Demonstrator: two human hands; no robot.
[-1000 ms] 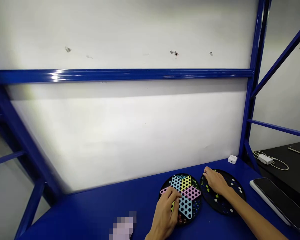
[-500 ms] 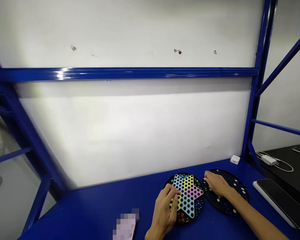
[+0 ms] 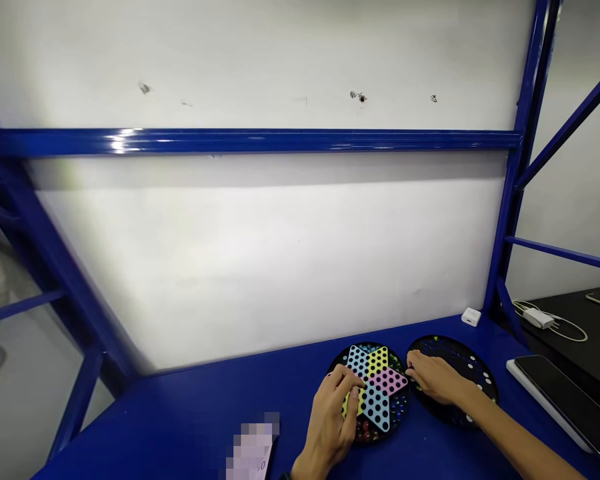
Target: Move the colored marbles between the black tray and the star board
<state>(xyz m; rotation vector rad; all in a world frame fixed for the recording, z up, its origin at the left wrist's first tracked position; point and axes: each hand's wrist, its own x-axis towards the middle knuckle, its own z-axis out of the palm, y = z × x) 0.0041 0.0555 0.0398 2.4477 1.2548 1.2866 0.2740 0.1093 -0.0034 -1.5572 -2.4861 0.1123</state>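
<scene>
My left hand (image 3: 330, 413) lies over the left part of a round Chinese checkers board (image 3: 377, 410), its fingers bent and the thumb slightly apart. The board has a star of light blue, yellow and pink points with black holes, and glassy marbles (image 3: 367, 432) fill the rim pockets around it. To the right, my right hand (image 3: 433, 377) reaches over a black round tray (image 3: 457, 353) holding white and dark blue pieces. Its fingers are closed together at the tray's left edge, and whatever is between the fingertips is hidden.
Both round pieces stand on a blue tabletop (image 3: 190, 407) with a blue metal frame (image 3: 300, 141) behind. A phone (image 3: 253, 450), partly blurred out, lies at the front. A white adapter (image 3: 471, 317) sits at the back right, and a black-screened device (image 3: 565, 393) lies at the right.
My right hand has shifted slightly toward the near left of the black tray, its fingers still closed. My left hand stays on the board. The view has tilted a little.
</scene>
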